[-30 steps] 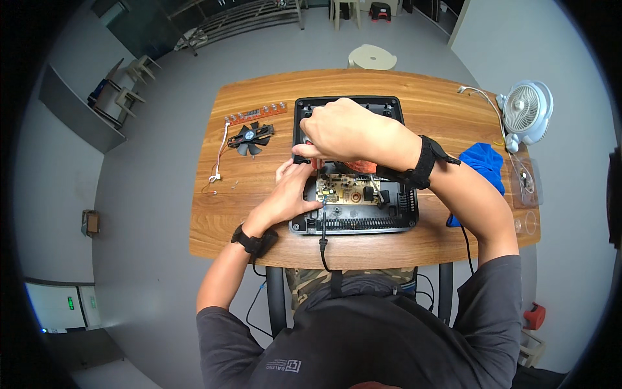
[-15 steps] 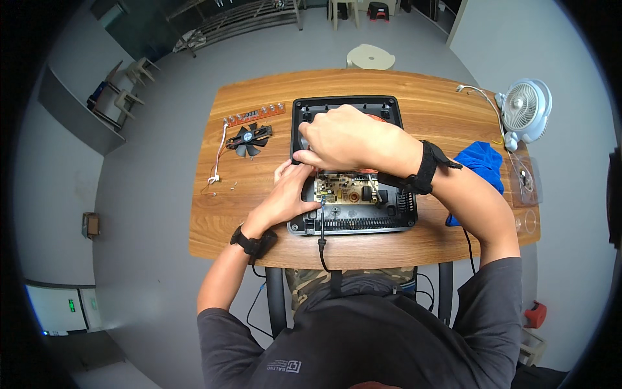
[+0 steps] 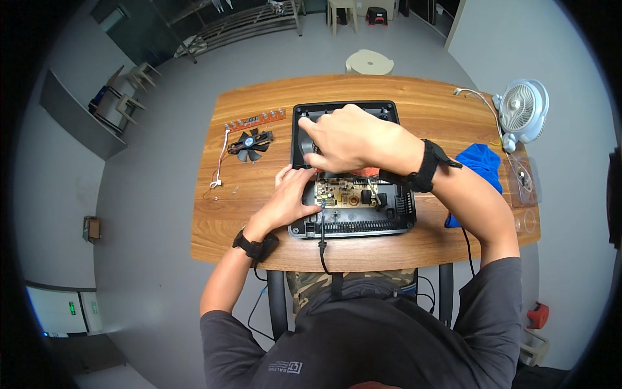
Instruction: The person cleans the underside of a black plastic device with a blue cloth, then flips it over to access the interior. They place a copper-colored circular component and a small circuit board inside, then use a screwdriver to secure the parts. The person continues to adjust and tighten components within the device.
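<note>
A black appliance housing [image 3: 304,230], its inside exposed, lies on the table in front of me. A tan circuit board [image 3: 337,193] with a copper coil and several parts sits in its near half. My left hand [image 3: 286,202] spans the board's left edge, forefinger by its upper corner and thumb by its lower corner. Above the housing's far half, my right hand [image 3: 346,139] is closed, with the wrist bent; what it holds, if anything, is hidden. Under it shows part of a reddish coil [image 3: 366,172]. A black power cord [image 3: 322,246] runs off the housing's near edge.
Left of the housing lie a black fan [image 3: 251,144] and an orange circuit strip [image 3: 259,120] with a white cable. On the right are a blue cloth [image 3: 479,162], a clear plastic box [image 3: 526,181] and a small white fan [image 3: 523,107]. A stool [image 3: 369,63] stands beyond the table.
The view has shifted slightly, so the table sits a little lower. My right hand has turned a little at the wrist, and its thumb has moved slightly. My left hand keeps its place.
</note>
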Motion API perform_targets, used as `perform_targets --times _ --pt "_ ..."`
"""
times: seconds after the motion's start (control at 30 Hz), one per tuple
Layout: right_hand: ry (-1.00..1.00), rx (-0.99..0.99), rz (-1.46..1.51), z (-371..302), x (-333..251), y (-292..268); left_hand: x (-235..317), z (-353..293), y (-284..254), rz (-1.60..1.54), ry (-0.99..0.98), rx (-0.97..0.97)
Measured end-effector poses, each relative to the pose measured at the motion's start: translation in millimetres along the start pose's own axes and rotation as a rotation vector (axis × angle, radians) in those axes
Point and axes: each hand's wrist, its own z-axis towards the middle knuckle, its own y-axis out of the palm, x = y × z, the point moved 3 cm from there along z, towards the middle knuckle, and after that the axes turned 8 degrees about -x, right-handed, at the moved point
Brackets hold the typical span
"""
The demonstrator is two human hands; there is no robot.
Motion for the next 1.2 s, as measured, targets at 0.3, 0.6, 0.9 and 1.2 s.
perform_targets --times 0.3,0.6,0.9,1.2 --pt "-0.100 0.019 -0.007 7.8 1.9 8.8 0.9 0.1 -0.3 -0.003 -0.017 0.009" --pt "-0.112 -0.064 0.109 -6.4 -0.3 -6.7 1.8 1.6 -1.7 -0.021 -0.033 -0.017" --pt "0.015 -0.035 0.042 6.3 -6.8 -1.7 1.2 0.5 -1.5 -0.008 -0.038 -0.020" --pt "-0.128 0.051 0.037 3.9 -4.5 4.0 -0.9 1.2 -0.1 0.017 -0.036 -0.014"
